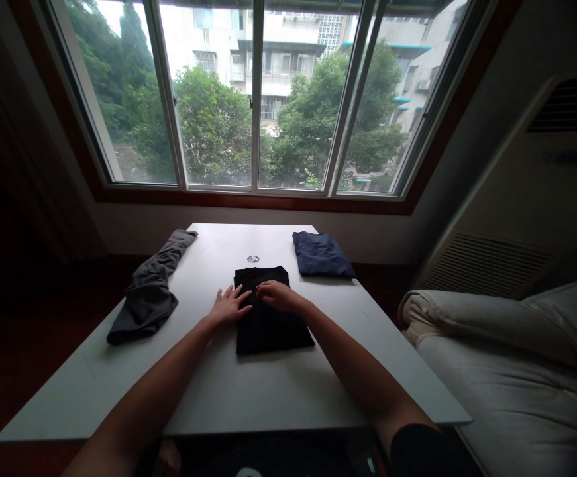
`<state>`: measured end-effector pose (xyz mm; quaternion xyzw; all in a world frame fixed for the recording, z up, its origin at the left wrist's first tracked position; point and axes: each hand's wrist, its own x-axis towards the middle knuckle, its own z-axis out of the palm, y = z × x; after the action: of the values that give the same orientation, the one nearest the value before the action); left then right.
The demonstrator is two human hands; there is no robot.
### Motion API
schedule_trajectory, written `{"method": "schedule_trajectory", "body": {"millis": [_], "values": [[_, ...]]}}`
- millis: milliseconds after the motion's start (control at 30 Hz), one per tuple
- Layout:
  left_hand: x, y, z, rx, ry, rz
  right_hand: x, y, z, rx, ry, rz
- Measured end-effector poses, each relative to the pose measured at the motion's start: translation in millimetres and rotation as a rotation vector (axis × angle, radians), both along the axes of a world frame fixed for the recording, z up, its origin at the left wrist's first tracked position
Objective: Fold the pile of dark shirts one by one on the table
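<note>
A folded black cloth (pixel 273 331) lies flat in the middle of the white table (pixel 268 397). My left hand (pixel 229 305) rests at its left edge, fingers spread, fingertips on the fabric. Over the upper part of the same cloth is my right hand (pixel 275 295), its fingers bent and close together; whether they pinch any fabric is too small to tell. A folded navy cloth (pixel 320 255) lies at the far right of the table. Along the left edge is a crumpled grey garment (pixel 152 291).
A small round dark mark (pixel 253 259) shows on the tabletop beyond the black cloth. To the right stand a pale sofa (pixel 511 371) and a large white appliance with vents (pixel 497 245). A wide window (pixel 257 132) is behind the table.
</note>
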<state>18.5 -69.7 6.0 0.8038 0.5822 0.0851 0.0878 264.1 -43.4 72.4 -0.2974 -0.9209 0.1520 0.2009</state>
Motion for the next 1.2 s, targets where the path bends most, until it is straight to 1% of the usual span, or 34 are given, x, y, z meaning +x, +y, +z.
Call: {"method": "schedule_trajectory", "body": {"millis": [100,167,233,300,433,500,567,733,833,900,967,1000,1100,1200], "values": [[-9.8,7.8,-2.0,0.081,0.000,0.083,-3.9,-13.0,13.4,-0.017,-0.069,0.130],[-14.8,10.6,-1.7,0.130,-0.010,0.168,-4.5,-18.8,16.5,-0.037,-0.129,0.169],[-16.8,11.3,0.0,0.147,-0.038,0.247,-4.3,-23.0,14.0,-0.075,-0.194,0.176],[-14.9,10.6,2.5,0.164,-0.078,0.281,-4.8,-27.0,6.8,-0.113,-0.264,0.160],[-3.6,8.6,6.6,0.256,-0.165,0.237,-12.1,-35.6,-12.9,-0.117,-0.397,0.068],[0.1,9.5,7.0,0.270,-0.227,0.216,-18.6,-38.6,-21.5,-0.102,-0.415,0.030],[-0.1,12.4,6.3,0.264,-0.302,0.216,-25.9,-39.8,-29.4,-0.075,-0.381,-0.009],[-10.5,19.0,6.4,0.283,-0.497,0.252,-39.0,-36.1,-47.5,0.012,-0.234,-0.102],[-10.8,14.7,11.2,0.257,-0.543,0.233,-35.2,-30.5,-50.8,-0.001,-0.189,-0.083],[-7.2,8.4,16.8,0.220,-0.527,0.186,-27.6,-25.4,-48.6,-0.029,-0.179,-0.020],[-2.3,1.4,23.7,0.189,-0.460,0.130,-19.3,-19.8,-45.6,-0.046,-0.156,0.029],[-0.1,-1.9,27.4,0.178,-0.414,0.108,-15.9,-17.2,-44.5,-0.041,-0.131,0.032],[4.0,-10.8,38.1,0.160,-0.272,0.061,-10.9,-10.8,-45.2,0.040,-0.041,-0.040],[4.2,-19.4,46.3,0.156,-0.174,-0.008,-11.2,-6.4,-47.8,0.112,-0.020,-0.136]]}}
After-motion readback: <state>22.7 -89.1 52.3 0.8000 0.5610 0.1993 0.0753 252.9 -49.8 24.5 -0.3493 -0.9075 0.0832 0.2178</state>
